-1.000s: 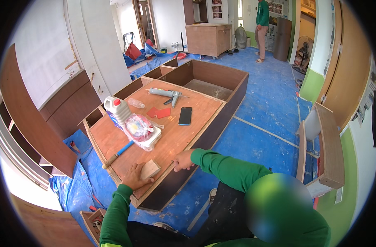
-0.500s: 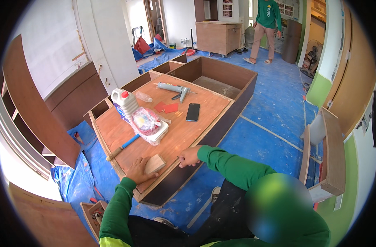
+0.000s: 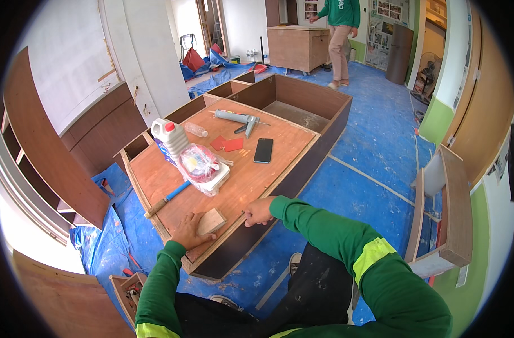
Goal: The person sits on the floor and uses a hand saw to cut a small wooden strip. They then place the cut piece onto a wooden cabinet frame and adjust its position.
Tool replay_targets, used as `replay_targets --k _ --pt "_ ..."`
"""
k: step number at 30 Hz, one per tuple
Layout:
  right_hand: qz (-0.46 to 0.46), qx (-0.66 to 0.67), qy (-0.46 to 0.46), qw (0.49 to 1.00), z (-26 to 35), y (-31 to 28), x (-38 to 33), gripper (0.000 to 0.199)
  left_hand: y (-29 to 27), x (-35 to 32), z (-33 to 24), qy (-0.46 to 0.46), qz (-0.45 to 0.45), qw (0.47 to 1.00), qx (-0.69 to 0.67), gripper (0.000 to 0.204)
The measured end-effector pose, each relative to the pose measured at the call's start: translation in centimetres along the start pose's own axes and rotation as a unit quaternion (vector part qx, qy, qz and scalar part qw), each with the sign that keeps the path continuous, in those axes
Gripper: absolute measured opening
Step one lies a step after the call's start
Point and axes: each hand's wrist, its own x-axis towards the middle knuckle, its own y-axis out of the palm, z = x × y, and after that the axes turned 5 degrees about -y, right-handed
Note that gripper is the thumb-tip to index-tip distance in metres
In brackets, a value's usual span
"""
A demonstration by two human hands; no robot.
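My left hand rests on the near left end of a reddish-brown wood panel, which forms part of a cabinet lying on its back. Its fingers and thumb are round a small pale wooden block that lies on the panel. My right hand is at the cabinet's near long edge, fingers curled together against the rim; whatever is in them is too small to tell. A blue-bladed tool with a wooden handle, perhaps a file, lies beyond my left hand.
On the panel are a white jug, a plastic-wrapped tub, a caulking gun, red cards and a phone. Blue sheeting covers the floor. A drawer-like frame stands right. A co-worker is at the back.
The co-worker at the back has stepped to the left, towards the wooden chest. Both my hands stay in nearly the same place, and the block has barely shifted.
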Motion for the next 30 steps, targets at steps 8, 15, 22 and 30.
replay_targets --k 8,15,22,30 --pt "0.005 0.002 0.003 1.000 0.17 -0.01 -0.05 0.046 0.15 -0.04 0.11 0.002 -0.007 1.000 0.001 0.109" --pt "0.012 0.009 0.007 1.000 -0.12 -0.09 0.35 0.047 0.39 0.04 0.54 0.001 -0.008 1.000 0.010 0.106" --pt "0.000 -0.001 -0.002 1.000 0.14 0.01 -0.04 0.044 -0.10 -0.22 -0.21 -0.007 -0.004 1.000 0.008 0.108" --pt "0.002 0.010 0.002 1.000 -0.21 0.11 0.21 0.046 -0.12 -0.02 -0.15 -0.005 0.000 1.000 0.000 0.107"
